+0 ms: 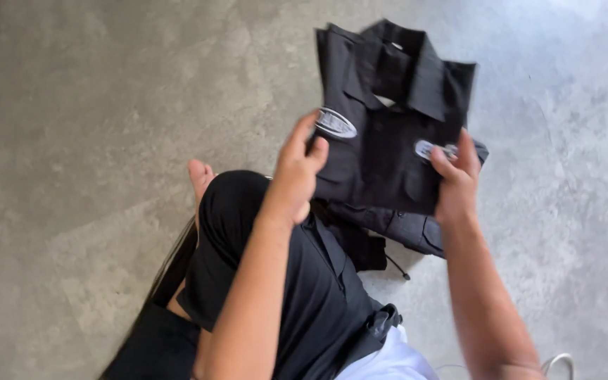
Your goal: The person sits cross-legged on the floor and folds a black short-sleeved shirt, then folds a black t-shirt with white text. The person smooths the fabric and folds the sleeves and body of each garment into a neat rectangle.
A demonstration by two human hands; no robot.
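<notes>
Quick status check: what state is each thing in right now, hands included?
Folded black collared shirt with oval chest patches: folded, collar up, held above the floor.
Left hand: gripping the shirt's left edge.
Right hand: gripping the shirt's right edge.
Dark garments beneath: lying on the grey concrete floor, partly covered.

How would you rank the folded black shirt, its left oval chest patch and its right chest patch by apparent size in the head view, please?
1. Folded black shirt, by far.
2. Left oval chest patch.
3. Right chest patch; partly covered by the right hand, so unsure.
</notes>
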